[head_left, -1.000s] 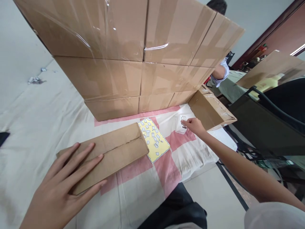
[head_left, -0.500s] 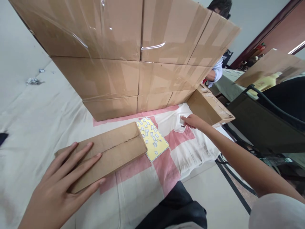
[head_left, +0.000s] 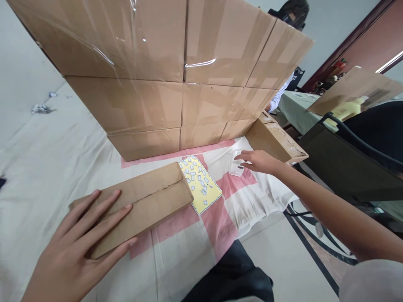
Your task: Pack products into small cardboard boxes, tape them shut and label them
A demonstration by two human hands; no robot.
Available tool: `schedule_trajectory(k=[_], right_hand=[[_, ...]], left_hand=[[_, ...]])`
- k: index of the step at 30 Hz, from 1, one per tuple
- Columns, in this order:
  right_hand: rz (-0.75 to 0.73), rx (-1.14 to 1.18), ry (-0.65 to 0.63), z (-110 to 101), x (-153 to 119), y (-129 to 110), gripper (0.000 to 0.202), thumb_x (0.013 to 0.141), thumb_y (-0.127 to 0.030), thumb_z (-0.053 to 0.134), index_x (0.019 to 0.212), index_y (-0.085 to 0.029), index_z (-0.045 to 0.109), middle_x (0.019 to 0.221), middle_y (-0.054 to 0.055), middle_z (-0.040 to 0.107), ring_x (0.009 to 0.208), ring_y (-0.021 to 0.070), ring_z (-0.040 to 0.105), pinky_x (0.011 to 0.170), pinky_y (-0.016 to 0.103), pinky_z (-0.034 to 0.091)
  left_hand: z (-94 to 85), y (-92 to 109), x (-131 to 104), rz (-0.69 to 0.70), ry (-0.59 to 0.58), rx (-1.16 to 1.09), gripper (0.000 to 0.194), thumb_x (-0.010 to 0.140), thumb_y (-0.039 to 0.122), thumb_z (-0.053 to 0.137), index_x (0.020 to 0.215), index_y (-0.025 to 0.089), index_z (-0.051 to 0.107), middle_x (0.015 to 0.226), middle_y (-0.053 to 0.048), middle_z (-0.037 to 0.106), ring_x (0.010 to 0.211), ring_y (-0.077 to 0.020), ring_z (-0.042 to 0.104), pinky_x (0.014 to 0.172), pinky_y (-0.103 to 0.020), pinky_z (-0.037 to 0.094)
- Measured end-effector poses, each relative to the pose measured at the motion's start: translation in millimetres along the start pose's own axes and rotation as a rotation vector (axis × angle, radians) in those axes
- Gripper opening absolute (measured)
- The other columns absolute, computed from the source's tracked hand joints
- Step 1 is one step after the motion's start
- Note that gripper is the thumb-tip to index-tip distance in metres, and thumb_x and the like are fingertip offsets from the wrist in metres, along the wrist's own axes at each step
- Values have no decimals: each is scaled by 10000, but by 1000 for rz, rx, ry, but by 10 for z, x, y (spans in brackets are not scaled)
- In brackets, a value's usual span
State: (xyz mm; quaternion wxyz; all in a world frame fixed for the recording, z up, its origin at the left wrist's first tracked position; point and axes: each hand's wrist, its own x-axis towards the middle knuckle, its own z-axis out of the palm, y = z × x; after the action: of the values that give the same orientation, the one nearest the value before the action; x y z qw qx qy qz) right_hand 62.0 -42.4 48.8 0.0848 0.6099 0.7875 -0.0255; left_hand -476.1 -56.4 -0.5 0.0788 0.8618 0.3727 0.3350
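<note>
My left hand (head_left: 74, 247) lies spread over the near left end of a long, flat cardboard box (head_left: 151, 195), with the thumb down along its front side. Partly under the box's right end is a yellow sheet (head_left: 206, 197) dotted with small pale, outlined pieces. Over to the right, my right hand (head_left: 260, 161) hovers at or touches a small white, partly clear item (head_left: 235, 167) with a dark mark; its exact kind is unclear. The fingers of that hand are stretched out and slightly apart, and I see nothing held in them.
A wall of taped cardboard boxes (head_left: 163, 100) rises behind the cloth (head_left: 185, 239). At its right end stands an open cardboard box (head_left: 272, 140). Another person (head_left: 292, 14) is partly hidden behind the wall. A dark chair (head_left: 352, 151) is at right, crumpled scraps (head_left: 42, 109) at far left.
My right hand has gone from a pointing, curled shape on the white item to stretched, looser fingers. The left hand and box stay put. The other person's head and arm have shifted.
</note>
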Motion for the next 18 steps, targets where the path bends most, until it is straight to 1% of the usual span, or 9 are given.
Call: schedule_trajectory(k=[2, 5, 8, 10, 12, 14, 18], right_hand=[[-133, -62, -56, 14, -27, 29, 422, 965, -162, 498, 1325, -316, 654, 1125, 42, 706, 761, 136, 621, 600, 249, 284], [-218, -182, -88, 25, -12, 53, 440, 948, -107, 487, 1313, -284, 656, 1035, 53, 693, 707, 134, 593, 567, 262, 229], [-275, -266, -57, 31, 1, 76, 350, 983, -104, 457, 1194, -240, 700, 945, 62, 681, 687, 134, 572, 563, 280, 184], [-293, -296, -45, 49, -10, 102, 298, 1024, -151, 436, 1091, -218, 719, 916, 66, 680, 677, 133, 561, 568, 286, 168], [-279, -304, -37, 85, -32, 132, 294, 1055, -227, 426, 1012, -199, 716, 919, 72, 690, 687, 136, 565, 573, 288, 157], [-229, -286, -25, 131, -57, 157, 290, 1058, -283, 435, 982, -192, 700, 954, 73, 707, 713, 140, 583, 577, 284, 161], [-56, -188, 27, 205, -91, 162, 233, 1022, -295, 468, 980, -200, 676, 972, 50, 731, 712, 141, 597, 593, 263, 207]], left_hand=[[13, -2, 13, 0, 47, -2, 601, 890, 524, 667, 1473, 505, 521, 1556, 49, 531, 1477, -366, 435, 1221, -616, 346], [33, -11, 26, 2, 85, -8, 574, 864, 537, 701, 1424, 504, 580, 1505, 47, 585, 1435, -370, 493, 1205, -607, 387], [39, -20, 26, -16, 93, -18, 574, 845, 592, 693, 1406, 529, 586, 1493, 73, 590, 1429, -373, 501, 1207, -614, 385], [34, -22, 23, -35, 93, -22, 574, 832, 619, 690, 1393, 546, 590, 1484, 89, 595, 1425, -372, 505, 1207, -614, 384], [27, -17, 22, -52, 91, -29, 575, 821, 647, 683, 1381, 557, 595, 1480, 95, 597, 1423, -374, 506, 1206, -620, 378], [25, -9, 27, -61, 90, -33, 573, 813, 667, 677, 1372, 567, 597, 1480, 103, 596, 1418, -375, 511, 1207, -624, 370], [32, 4, 41, -62, 84, -19, 586, 797, 692, 673, 1368, 596, 582, 1485, 129, 584, 1417, -374, 512, 1203, -625, 371]])
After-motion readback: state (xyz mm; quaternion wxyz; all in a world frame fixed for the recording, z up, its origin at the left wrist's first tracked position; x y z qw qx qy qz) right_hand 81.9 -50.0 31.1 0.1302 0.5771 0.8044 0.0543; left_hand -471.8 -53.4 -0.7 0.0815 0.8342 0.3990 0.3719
